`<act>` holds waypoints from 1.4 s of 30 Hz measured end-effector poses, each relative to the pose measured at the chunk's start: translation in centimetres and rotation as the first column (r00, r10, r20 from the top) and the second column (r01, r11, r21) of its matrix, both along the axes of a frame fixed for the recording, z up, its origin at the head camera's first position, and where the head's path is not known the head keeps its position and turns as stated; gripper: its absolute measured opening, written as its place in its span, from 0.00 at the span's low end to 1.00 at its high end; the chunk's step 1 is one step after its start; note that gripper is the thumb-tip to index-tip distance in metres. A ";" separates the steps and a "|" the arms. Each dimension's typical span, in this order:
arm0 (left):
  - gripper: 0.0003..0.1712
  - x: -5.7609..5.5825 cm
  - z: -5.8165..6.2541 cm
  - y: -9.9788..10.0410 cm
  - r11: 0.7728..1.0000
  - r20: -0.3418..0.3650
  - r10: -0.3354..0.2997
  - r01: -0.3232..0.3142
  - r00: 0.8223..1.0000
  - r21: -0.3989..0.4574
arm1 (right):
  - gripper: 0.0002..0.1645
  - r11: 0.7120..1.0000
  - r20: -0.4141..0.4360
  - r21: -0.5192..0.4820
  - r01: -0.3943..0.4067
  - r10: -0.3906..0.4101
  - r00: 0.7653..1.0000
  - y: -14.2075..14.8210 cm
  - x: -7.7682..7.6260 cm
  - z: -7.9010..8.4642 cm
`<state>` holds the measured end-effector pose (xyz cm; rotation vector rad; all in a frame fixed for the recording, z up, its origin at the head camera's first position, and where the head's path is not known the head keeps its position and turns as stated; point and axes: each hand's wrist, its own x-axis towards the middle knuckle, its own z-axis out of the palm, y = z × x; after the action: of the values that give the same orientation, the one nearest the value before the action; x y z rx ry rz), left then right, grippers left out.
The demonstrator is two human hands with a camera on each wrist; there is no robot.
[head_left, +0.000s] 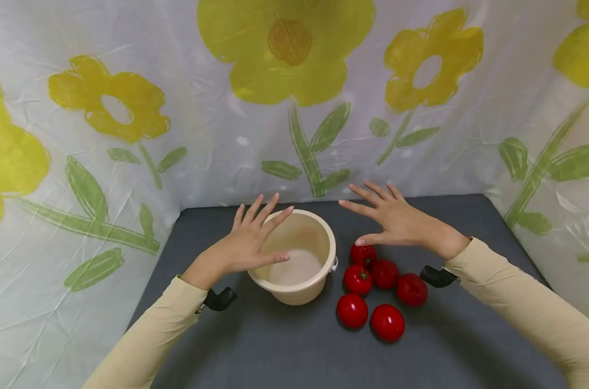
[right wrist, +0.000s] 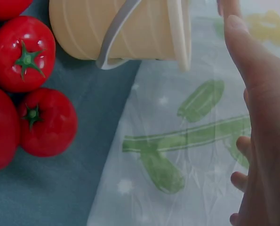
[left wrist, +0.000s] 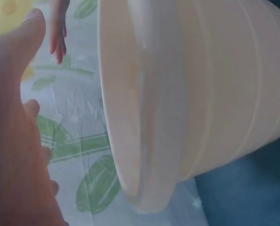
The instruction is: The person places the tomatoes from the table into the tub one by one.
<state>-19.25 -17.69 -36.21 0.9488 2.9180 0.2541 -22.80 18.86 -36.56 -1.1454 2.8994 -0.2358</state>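
A cream bucket (head_left: 301, 292) stands upright near the middle of the dark table, its inside bare as far as the head view shows. Above its left side hovers my left hand (head_left: 248, 243), fingers straight and spread, holding nothing. My right hand (head_left: 396, 219) is held in the air to the right of the bucket, also with spread fingers and nothing in it. Several red tomatoes (head_left: 357, 279) lie in a group below and in front of that hand. In the right wrist view a green-stemmed tomato (right wrist: 48, 122) and the bucket's grey handle (right wrist: 114, 35) show.
The dark cloth-covered table (head_left: 275, 351) ends at a hanging white curtain (head_left: 216, 146) printed with yellow flowers, which closes off the back and both sides. A black wrist camera (head_left: 220, 299) sits under the left wrist, another black camera (head_left: 437, 276) under the right.
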 end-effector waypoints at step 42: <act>0.34 6.6 -5.2 -3.1 0.293 0.689 0.186 -0.709 0.700 0.642 | 0.37 0.899 0.609 -0.406 0.166 0.130 0.783 2.4 -4.6 -8.9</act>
<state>-12.63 -20.81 -41.38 -0.1411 2.2811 1.9149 -27.44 21.31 -45.50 -0.8359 2.2963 -1.0969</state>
